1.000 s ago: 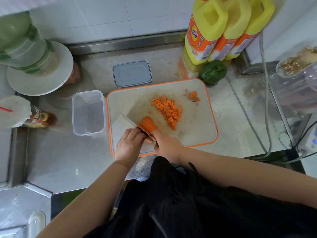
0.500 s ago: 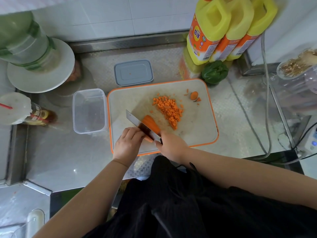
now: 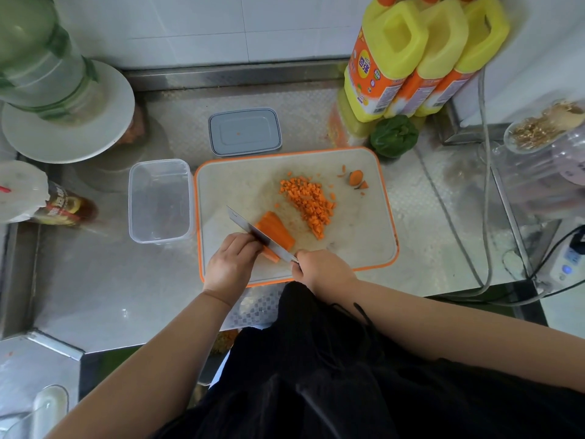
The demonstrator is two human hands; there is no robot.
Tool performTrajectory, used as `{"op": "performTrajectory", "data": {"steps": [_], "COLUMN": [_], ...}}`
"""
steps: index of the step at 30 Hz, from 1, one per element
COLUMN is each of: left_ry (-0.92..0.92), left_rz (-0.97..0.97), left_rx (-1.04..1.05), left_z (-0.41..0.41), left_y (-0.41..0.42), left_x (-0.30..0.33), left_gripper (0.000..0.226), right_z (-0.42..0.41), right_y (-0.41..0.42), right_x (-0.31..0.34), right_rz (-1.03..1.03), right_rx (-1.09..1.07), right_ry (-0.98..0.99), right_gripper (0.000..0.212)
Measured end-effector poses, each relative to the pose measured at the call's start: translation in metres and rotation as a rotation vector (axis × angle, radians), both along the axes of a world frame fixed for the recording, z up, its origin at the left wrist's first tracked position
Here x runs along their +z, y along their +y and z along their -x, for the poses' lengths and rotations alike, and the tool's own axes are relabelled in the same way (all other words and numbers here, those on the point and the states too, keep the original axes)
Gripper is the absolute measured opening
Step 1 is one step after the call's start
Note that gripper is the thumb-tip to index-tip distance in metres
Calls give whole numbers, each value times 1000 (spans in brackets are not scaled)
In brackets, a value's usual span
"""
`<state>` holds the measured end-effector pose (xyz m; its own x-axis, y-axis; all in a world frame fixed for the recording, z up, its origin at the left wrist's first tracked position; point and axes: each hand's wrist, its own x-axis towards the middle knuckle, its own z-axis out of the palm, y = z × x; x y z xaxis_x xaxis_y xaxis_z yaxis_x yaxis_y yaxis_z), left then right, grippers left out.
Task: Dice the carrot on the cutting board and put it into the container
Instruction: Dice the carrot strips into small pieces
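An orange-rimmed cutting board (image 3: 364, 248) lies on the steel counter. A bundle of carrot strips (image 3: 277, 228) rests on its near left part. My left hand (image 3: 232, 264) presses down on the near end of the strips. A knife (image 3: 253, 232) lies across them, blade pointing far left, with my right hand (image 3: 319, 269) shut on its handle. A heap of diced carrot (image 3: 308, 201) sits in the board's middle. A clear, empty container (image 3: 160, 201) stands just left of the board.
The container's grey lid (image 3: 244, 132) lies behind the board. A carrot end piece (image 3: 357, 179) sits at the board's far right. Yellow oil bottles (image 3: 408, 55) and a green pepper (image 3: 394, 136) stand behind. A white plate (image 3: 69, 134) and cables (image 3: 487, 217) flank the area.
The knife has shifted toward me along the carrot strips, so more carrot shows beyond the blade. My left hand has drawn back with it.
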<state>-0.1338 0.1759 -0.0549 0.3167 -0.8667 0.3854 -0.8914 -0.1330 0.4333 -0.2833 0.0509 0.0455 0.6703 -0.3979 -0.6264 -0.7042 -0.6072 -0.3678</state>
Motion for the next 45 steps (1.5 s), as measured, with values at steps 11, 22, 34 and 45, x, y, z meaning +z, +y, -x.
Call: {"op": "performTrajectory", "data": {"steps": [11,22,34,45], "left_ry": [22,23,18,39], "left_rz": [44,-41,67,50], "left_rx": [-27,85,46,38], "left_z": [-2,8,7,5], "left_y": [-12,3,2,5], "left_x": [-9,-18,-21,-23], "left_gripper": [15,23,23,25], "right_z": [-9,-5,-8,-6], "right_y": [-5,-3,-2,4], "right_x": [10,2,-6,4], "right_rz": [2,-32,-16,21], "right_rx": [-41,-28,-42,-7], "right_ry": [24,61,139,48], "right_gripper": [26,39,23,25]}}
